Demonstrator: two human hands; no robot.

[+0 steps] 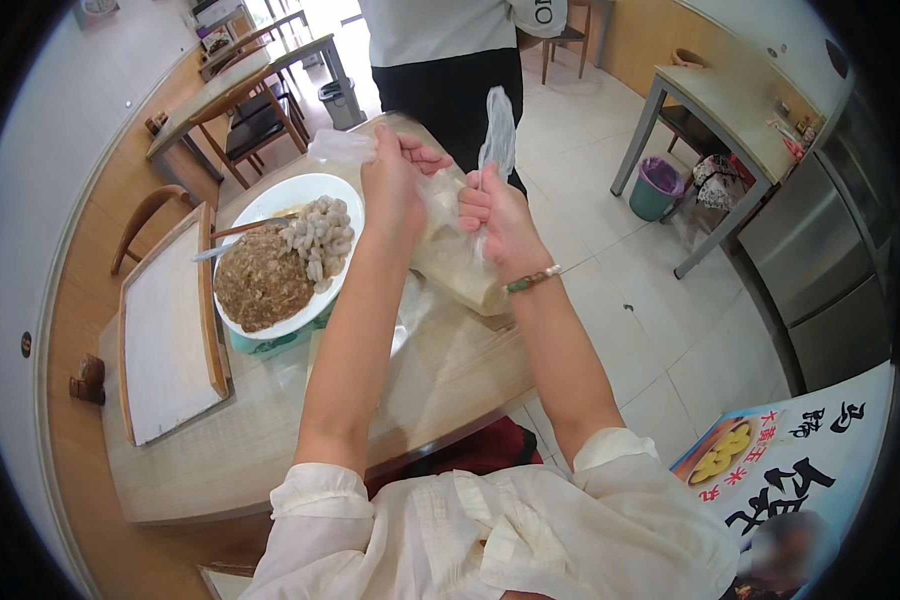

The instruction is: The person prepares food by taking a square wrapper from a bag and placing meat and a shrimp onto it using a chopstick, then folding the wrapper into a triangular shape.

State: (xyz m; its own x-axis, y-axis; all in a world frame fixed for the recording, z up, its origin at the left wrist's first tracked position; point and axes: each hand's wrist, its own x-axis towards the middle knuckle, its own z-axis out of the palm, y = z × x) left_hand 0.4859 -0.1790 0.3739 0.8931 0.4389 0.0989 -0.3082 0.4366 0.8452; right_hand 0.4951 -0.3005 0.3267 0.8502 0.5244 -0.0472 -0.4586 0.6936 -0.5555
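Observation:
A clear plastic bag [461, 274] with a pale yellow block-like content rests at the table's right edge. My left hand [405, 169] holds one gathered end of it, which sticks out to the left of the wrist. In the fist of my right hand [499, 214], the other end of the bag is bunched and stands up above the thumb. Left of my left forearm is a large white plate [322, 304] bearing a mound of brown minced filling [262, 281] and a heap of peeled greyish shrimp [322, 232]. A spoon and a brown-handled utensil lie in the plate.
A wood-framed white tray [169, 322] leans beside the plate on the wooden table [270, 442]. A person [446, 75] stands at the far end. Chairs [259, 124], another table [727, 112], a green bin [656, 187], a steel refrigerator [810, 240] and a printed sign [810, 435] surround me.

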